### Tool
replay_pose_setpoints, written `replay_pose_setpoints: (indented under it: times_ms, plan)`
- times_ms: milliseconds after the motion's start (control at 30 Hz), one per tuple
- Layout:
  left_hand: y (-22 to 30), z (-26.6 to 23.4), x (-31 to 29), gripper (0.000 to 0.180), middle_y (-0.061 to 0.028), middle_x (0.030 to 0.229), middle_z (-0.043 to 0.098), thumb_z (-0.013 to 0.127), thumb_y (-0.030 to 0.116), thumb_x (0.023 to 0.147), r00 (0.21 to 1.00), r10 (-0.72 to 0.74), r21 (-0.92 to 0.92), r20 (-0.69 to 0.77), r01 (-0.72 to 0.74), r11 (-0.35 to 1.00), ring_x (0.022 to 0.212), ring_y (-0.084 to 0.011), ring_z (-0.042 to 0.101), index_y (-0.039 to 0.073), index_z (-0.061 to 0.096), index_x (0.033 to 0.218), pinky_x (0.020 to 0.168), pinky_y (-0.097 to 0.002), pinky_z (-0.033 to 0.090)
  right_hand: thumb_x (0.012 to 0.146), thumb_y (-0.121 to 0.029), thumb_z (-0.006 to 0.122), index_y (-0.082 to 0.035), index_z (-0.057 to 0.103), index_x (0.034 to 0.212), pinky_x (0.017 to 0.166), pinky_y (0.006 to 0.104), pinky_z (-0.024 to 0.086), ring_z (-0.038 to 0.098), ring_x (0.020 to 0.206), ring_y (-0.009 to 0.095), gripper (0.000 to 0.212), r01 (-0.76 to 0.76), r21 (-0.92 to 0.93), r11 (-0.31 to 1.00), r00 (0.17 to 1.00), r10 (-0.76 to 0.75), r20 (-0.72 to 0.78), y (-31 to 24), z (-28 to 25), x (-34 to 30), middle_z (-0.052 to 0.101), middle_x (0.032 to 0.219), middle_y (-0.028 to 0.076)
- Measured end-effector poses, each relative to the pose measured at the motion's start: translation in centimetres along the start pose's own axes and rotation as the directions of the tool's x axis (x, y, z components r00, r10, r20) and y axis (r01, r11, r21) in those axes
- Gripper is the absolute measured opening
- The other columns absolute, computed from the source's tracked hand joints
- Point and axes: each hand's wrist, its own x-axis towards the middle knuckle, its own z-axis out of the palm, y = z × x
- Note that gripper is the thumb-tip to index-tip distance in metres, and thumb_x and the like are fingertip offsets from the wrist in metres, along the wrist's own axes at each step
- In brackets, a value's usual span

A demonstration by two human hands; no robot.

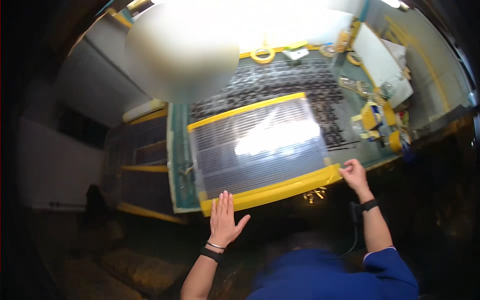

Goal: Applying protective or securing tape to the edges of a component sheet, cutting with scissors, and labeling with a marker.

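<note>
A clear sheet with fine stripes (225, 150) lies on the table, with yellow tape along its far edge and a wider strip of yellow tape (270, 194) along its near edge. My left hand (224, 222) lies flat at the left part of the near strip, fingers stretched out and thumb apart, fingertips on the tape. At the strip's right end, my right hand (355, 176) is closed, thumb and forefinger pinching the tape's end corner. Glare whitens the middle of the sheet.
A dark patterned surface (285, 75) lies beneath and beyond the sheet. Yellow tape rolls (263, 54) stand at the back. Bottles and yellow items (372, 116) crowd the right side. A large pale round lamp (182, 55) hides the back left. More taped sheets (144, 187) sit at left.
</note>
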Motion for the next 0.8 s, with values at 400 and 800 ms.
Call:
replay_pose_setpoints:
  times_ms: [400, 800]
  plan:
    - [20.5, 5.8, 13.6, 0.082, -0.022, 0.142, 0.032, 0.059, 0.046, 0.08, 0.894, 0.447, -0.091, -0.028, -0.448, 0.889, 0.133, -0.0332, 0.029, -0.008, 0.031, 0.135, 0.108, -0.0451, 0.023, 0.072, -0.019, 0.073, -0.004, 0.054, 0.094, 0.059, 0.0299, 0.048, 0.061, 0.062, 0.017, 0.033, -0.084, 0.079, 0.993, 0.996, 0.083, 0.015, -0.9, -0.3, -0.7, 0.063, 0.07, 0.008]
    - [23.3, 6.3, 15.7, 0.073, -0.0264, 0.133, 0.04, 0.057, 0.05, 0.081, 0.92, 0.385, -0.02, -0.068, -0.387, 0.922, 0.124, -0.0372, 0.039, -0.002, 0.041, 0.131, 0.097, -0.0452, 0.036, 0.073, -0.014, 0.073, -0.001, 0.053, 0.087, 0.061, 0.0282, 0.05, 0.061, 0.066, 0.015, 0.027, -0.078, 0.263, 0.961, 0.994, 0.055, 0.096, -1.4, -1.7, 1.6, 0.062, 0.072, 0.009]
